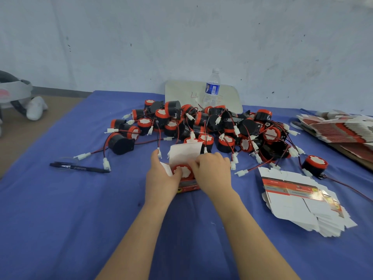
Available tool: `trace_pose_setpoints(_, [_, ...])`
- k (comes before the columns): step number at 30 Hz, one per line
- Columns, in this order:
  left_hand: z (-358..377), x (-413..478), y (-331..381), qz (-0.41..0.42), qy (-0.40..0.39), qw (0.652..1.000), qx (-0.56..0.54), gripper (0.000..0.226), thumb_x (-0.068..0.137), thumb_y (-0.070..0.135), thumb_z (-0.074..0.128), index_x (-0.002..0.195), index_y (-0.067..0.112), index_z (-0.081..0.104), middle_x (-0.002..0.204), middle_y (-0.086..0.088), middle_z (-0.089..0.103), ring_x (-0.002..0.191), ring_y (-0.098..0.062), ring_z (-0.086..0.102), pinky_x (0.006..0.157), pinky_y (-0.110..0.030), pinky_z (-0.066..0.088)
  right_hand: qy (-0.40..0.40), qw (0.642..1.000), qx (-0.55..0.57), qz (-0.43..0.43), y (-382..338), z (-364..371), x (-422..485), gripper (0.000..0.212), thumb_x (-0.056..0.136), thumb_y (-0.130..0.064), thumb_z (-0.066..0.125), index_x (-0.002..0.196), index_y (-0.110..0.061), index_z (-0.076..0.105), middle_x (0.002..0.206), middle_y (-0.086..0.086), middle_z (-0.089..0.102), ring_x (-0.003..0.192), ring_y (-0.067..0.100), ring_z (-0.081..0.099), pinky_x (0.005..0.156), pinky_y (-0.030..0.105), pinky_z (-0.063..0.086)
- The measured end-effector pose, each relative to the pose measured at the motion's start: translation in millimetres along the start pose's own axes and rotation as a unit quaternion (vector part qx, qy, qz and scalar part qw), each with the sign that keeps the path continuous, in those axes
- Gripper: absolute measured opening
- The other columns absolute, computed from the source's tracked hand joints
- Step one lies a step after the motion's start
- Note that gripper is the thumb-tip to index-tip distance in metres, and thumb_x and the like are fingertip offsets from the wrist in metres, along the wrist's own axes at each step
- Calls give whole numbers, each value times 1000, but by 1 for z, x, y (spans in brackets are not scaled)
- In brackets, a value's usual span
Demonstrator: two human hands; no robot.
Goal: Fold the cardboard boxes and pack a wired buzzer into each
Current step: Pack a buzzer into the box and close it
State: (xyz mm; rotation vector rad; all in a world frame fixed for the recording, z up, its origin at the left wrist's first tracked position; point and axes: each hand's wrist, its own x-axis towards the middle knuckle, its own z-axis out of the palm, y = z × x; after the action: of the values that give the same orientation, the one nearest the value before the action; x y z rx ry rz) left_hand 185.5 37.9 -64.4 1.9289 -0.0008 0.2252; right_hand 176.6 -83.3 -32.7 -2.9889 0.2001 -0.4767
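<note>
A round black plastic buzzer (182, 171), red-rimmed, sits in a small red printed cardboard box (188, 187), white flap (184, 153) upright, mid-table on blue cloth (80, 219) before a scuffed pale wall (181, 37). The left hand (161, 178) grips the box's side; the right hand (212, 172), fingers curled, pinches the buzzer's rim.

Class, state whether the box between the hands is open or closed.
Open: the box has its flap up, buzzer showing inside.
</note>
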Motion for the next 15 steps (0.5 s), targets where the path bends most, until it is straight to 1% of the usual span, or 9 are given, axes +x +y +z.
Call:
trace_pose_setpoints(2, [0,0,1,-3,0,1000,-1,77,87,24,67,148,23,20,76,22,36,62,1,42,44,-4,38,6,1000,18,10,-3,-2,3,36,99,-43,42,73,-18,46,69,-3,42,77,21,36,74,32,22])
trace_pose_setpoints(4, [0,0,1,-2,0,1000,-3,77,87,23,67,148,22,20,75,22,37,62,1,41,45,-2,37,22,999,25,14,-5,-1,2,31,98,-41,45,77,-18,46,70,-2,44,76,21,37,74,32,22])
trace_pose_setpoints(7, [0,0,0,0,0,1000,-3,77,87,23,67,148,22,20,76,20,38,62,1,41,47,0,37,45,998,37,13,-8,1,-1,12,98,-25,45,95,-16,53,80,2,57,76,23,41,73,32,24])
trace_pose_setpoints(8, [0,0,0,0,1,1000,-2,77,87,24,67,148,23,20,77,19,38,62,1,40,47,0,37,46,998,42,15,-9,1,-2,10,97,-20,45,98,-15,53,84,4,61,77,24,46,73,32,25])
trace_pose_setpoints(10, [0,0,0,-1,3,1000,1,78,86,24,67,148,23,20,77,19,37,62,1,40,47,-1,38,33,998,42,16,-9,0,-2,12,95,-14,46,101,-14,56,92,5,63,87,26,53,74,32,28])
trace_pose_setpoints(11, [0,0,0,-2,4,1000,3,78,86,24,67,148,23,20,76,20,36,62,1,40,46,-3,39,17,999,39,17,-8,-1,-1,14,94,-12,47,103,-15,58,98,6,61,93,27,53,74,31,29])
trace_pose_setpoints(13, [-1,-1,1,-2,5,1000,11,78,86,25,67,148,24,20,76,21,37,62,2,41,43,-9,38,-26,999,33,27,-7,-2,2,20,92,-11,50,108,-15,60,111,9,54,103,30,48,78,33,31])
trace_pose_setpoints(14, [-1,-2,2,-3,4,1000,12,78,86,25,67,148,24,20,79,19,40,64,1,42,44,-9,38,-43,998,31,40,-6,-3,3,22,92,-13,51,112,-14,58,116,11,50,107,31,45,81,34,32])
trace_pose_setpoints(15, [-2,-2,3,-5,6,1000,9,77,85,25,68,147,23,22,86,14,46,68,-1,46,46,-9,38,-55,996,31,60,-6,-3,5,25,92,-16,54,117,-13,54,121,12,47,112,32,43,85,35,34])
